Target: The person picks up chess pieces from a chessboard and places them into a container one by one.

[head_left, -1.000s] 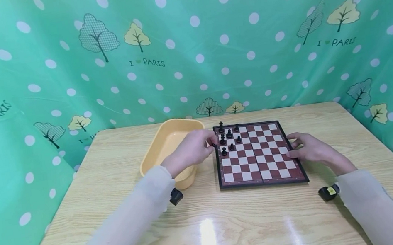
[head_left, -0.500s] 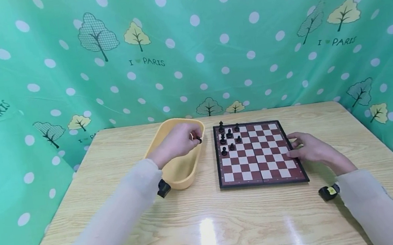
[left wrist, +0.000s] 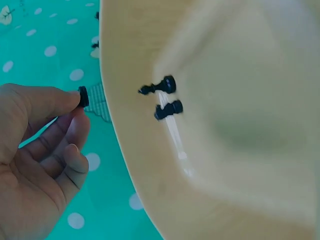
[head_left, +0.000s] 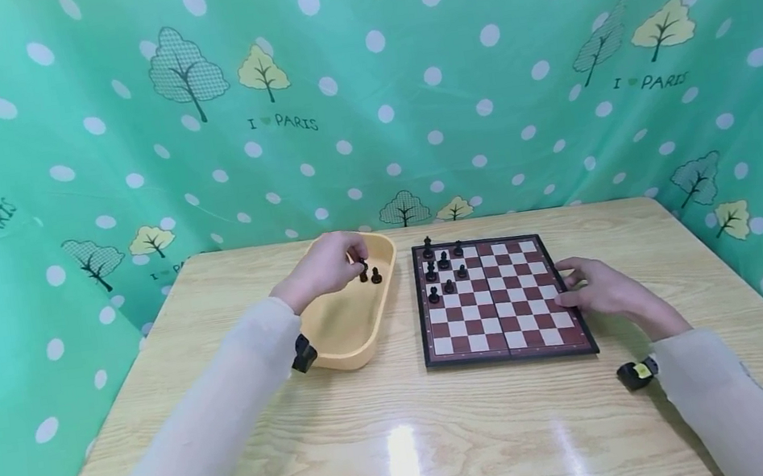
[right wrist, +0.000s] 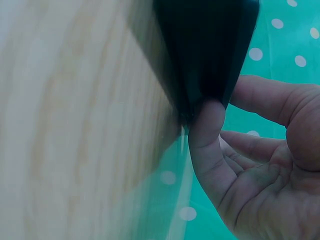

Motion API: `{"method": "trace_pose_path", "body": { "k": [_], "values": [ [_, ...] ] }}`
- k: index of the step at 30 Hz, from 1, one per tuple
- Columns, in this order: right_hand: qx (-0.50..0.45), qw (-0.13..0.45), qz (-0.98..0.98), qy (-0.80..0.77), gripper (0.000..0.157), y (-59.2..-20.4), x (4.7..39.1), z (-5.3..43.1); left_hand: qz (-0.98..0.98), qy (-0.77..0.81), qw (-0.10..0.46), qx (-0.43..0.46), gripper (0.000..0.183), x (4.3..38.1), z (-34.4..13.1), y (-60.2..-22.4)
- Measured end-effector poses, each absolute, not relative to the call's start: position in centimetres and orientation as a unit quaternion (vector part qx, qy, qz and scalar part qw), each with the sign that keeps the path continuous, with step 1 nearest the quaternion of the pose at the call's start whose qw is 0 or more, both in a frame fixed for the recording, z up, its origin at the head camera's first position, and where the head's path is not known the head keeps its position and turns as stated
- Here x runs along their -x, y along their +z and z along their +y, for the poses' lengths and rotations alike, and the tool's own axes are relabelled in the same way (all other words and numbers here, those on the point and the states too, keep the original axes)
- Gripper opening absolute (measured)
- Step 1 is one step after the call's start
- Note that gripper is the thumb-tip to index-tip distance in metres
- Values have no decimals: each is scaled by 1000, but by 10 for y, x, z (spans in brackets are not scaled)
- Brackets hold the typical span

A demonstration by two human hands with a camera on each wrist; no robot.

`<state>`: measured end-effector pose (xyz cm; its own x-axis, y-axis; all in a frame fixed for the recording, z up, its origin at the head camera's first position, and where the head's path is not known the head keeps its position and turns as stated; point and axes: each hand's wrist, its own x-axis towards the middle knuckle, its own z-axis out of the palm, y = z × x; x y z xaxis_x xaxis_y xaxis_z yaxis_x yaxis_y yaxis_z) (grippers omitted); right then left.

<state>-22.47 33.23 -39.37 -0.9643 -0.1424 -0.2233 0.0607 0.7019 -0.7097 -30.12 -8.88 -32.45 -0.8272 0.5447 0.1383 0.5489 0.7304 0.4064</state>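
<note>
From where I stand, the left hand (head_left: 324, 267) has thumb and fingertips clamped on a small black chess piece (left wrist: 84, 96), held by its end at the upper part of a yellow tray (head_left: 346, 326). Just beside the grip, inside the tray, two more black pieces (left wrist: 170, 109) look to be standing on the floor. I'd say the careful way is to bring the fingers low before easing the pinch, a little away from that pair so they don't topple, and to keep the wrist off the rim. Well to the right of that grip lies the chessboard (head_left: 522, 301), with seven black pieces (head_left: 443, 260) gathered at its upper left; the right hand (head_left: 601, 288) pinches the board's far edge between thumb and finger, which should keep it steady. Compared with half a second ago, the left hand has shifted leftward from above the tray's right rim, and the two pieces in the tray now show past its fingers. The right hand and the seven on the board look unchanged.
</note>
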Motion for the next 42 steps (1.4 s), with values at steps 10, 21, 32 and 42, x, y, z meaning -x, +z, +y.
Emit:
{"method": "trace_pose_path", "body": {
  "k": [10,21,32,42],
  "values": [
    [16,137,912,-387,70,-393,224,333,-940,-212,-28,265,15,318,-97,-326],
    [18,134,909,-394,70,-394,225,333,-946,-192,-59,254,15,336,-102,-334],
    [12,138,907,-398,70,-395,225,334,-948,-176,-87,250,14,350,-103,-346],
    [12,138,908,-396,70,-396,226,335,-952,-170,-108,229,20,360,-100,-363]
  ]
}}
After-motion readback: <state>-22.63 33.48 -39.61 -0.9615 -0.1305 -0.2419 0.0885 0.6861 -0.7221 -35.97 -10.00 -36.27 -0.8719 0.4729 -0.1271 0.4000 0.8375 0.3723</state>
